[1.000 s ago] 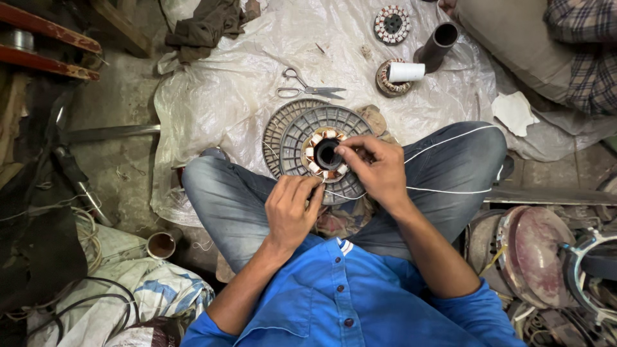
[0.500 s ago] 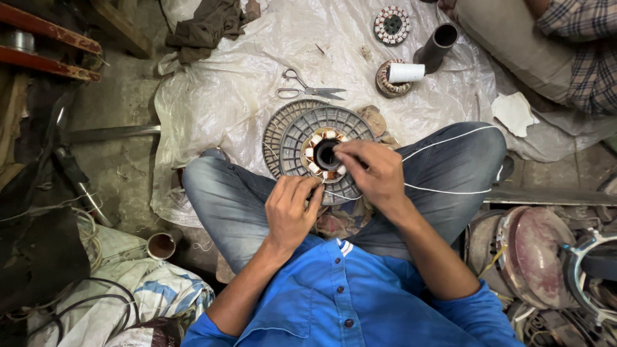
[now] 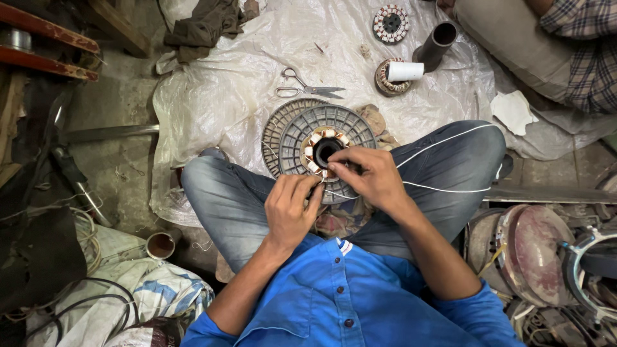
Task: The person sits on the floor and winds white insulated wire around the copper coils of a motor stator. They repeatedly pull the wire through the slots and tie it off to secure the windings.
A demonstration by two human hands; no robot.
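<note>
Little has shifted since a second ago: the right hand point(image 3: 373, 177) has eased slightly down and leftward along the rim of the wound stator point(image 3: 323, 149), while the left hand point(image 3: 290, 209) stays curled just below it. That stator — a ring of copper-coloured coils with pale insulating slips around a dark central bore — sits in the middle of a grey ribbed round housing point(image 3: 302, 135) that rests on the person's crossed legs, between the knees. The right hand lies over the stator's lower right edge, its fingertips pinched closed on something small at the coils; what exactly they pinch is too small to tell. The left hand is just beneath the housing's lower rim, fingers bent and closed on a thin white thread point(image 3: 450, 187), which runs from the hands out across the right thigh. Both hands nearly touch each other at the stator's lower edge. Beyond the housing, on the crumpled plastic sheet point(image 3: 218, 96) that covers the floor, lie a pair of scissors point(image 3: 308, 87), and further off a second stator point(image 3: 391, 23), a dark tube point(image 3: 438, 44), and a white thread spool point(image 3: 405, 71) resting on another wound core. A small cup point(image 3: 159, 245) stands on the floor beside the left knee — another person's checked sleeve point(image 3: 578, 45) shows at the upper right.
</note>
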